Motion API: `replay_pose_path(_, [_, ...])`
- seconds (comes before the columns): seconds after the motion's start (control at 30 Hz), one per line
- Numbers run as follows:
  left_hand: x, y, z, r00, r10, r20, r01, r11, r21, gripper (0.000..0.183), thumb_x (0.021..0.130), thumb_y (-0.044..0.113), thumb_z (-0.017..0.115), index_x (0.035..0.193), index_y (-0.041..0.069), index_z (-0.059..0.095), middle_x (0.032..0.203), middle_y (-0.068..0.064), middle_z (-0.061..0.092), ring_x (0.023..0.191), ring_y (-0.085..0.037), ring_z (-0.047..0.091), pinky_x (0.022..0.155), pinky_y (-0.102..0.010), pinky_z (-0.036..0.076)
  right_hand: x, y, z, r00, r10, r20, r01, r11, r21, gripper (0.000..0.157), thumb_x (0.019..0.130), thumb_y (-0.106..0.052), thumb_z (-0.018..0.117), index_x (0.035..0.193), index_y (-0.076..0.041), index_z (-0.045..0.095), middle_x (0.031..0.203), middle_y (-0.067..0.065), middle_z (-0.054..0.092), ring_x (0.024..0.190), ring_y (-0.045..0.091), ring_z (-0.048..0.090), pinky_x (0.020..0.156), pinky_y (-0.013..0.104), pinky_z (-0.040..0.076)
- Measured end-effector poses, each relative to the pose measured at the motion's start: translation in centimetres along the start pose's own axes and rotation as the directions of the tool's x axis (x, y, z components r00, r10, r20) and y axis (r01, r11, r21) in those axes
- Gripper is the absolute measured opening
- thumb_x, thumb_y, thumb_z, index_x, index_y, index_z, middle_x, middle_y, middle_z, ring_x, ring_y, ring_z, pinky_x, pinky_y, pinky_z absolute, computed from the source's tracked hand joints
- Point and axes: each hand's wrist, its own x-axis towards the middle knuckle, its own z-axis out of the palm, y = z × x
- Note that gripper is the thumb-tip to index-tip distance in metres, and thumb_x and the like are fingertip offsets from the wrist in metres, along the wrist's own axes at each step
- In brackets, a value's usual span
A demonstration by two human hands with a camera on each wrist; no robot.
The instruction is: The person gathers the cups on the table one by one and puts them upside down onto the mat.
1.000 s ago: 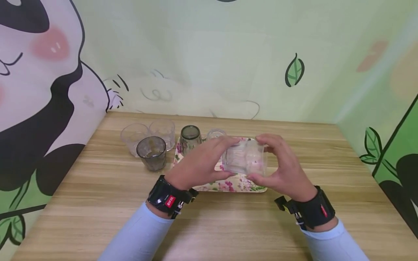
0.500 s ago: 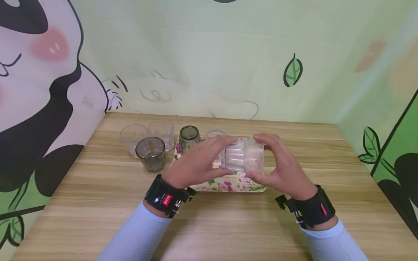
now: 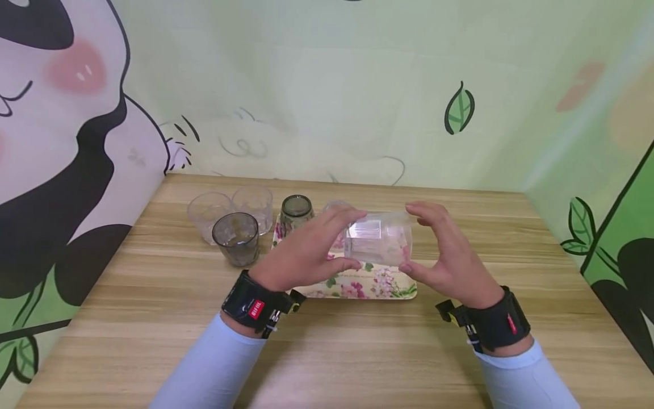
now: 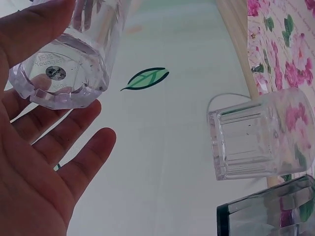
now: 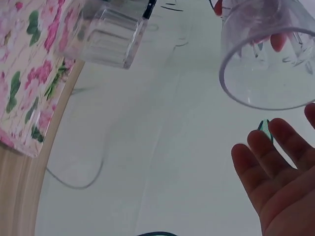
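Observation:
A clear drinking glass point(image 3: 380, 238) lies sideways in the air above a flowered tray point(image 3: 352, 291). My left hand point(image 3: 306, 250) grips its base end between thumb and fingers; the left wrist view shows the thumb across the glass's side point(image 4: 98, 44). At the rim end, my right hand point(image 3: 449, 264) is spread, its fingers loosely bent. In the right wrist view the visible fingers stand apart from the rim; whether the thumb touches it I cannot tell. On the tray, a dark glass point(image 3: 296, 210) and another clear glass point(image 4: 246, 140) stand upside down, partly hidden by my left hand.
Left of the tray, a grey glass point(image 3: 237, 241) stands upright on the wooden table point(image 3: 357, 352), with two clear glasses point(image 3: 204, 213) behind it. A painted wall point(image 3: 327, 113) rises along the table's back edge.
My right hand has loosened and moved slightly right, away from the glass's rim. The glass has turned a little and stays in my left hand.

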Motion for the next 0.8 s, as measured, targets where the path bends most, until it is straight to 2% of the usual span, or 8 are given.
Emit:
replay_pose_path(0.23, [0.06, -0.19, -0.06, 1.000, 0.017, -0.011, -0.017, 0.999, 0.030, 0.074, 0.084, 0.029, 0.081, 0.146, 0.007, 0.046, 0.139, -0.012, 0.056, 0.129, -0.021, 0.053, 0.113, -0.041, 0.051, -0.01, 0.58, -0.02, 0.999, 0.026, 0.030, -0.023, 0.996, -0.090, 0.088, 0.072, -0.021, 0.083, 0.149, -0.010, 0.041, 0.146, 0.023, 0.049, 0.135, 0.038, 0.045, 0.106, 0.071, 0.045])
replay_pose_path(0.5, [0.02, -0.36, 0.07, 1.000, 0.022, -0.016, -0.022, 0.999, 0.041, 0.072, 0.086, 0.031, 0.079, 0.146, 0.008, 0.047, 0.140, -0.011, 0.056, 0.129, -0.021, 0.053, 0.112, -0.041, 0.052, 0.02, 0.80, 0.08, 0.999, 0.022, 0.045, -0.017, 0.993, -0.120, 0.087, 0.073, -0.026, 0.084, 0.147, -0.006, 0.043, 0.146, 0.024, 0.050, 0.137, 0.036, 0.045, 0.108, 0.068, 0.046])
replay_pose_path(0.8, [0.05, -0.42, 0.02, 1.000, 0.006, -0.017, -0.006, 1.000, 0.005, 0.073, 0.088, 0.032, 0.076, 0.147, 0.006, 0.043, 0.140, -0.014, 0.057, 0.130, -0.022, 0.053, 0.113, -0.043, 0.051, -0.02, 0.77, 0.03, 0.997, 0.034, 0.062, -0.026, 0.992, -0.120, 0.084, 0.074, -0.028, 0.084, 0.145, -0.008, 0.045, 0.148, 0.023, 0.049, 0.137, 0.036, 0.044, 0.108, 0.068, 0.046])
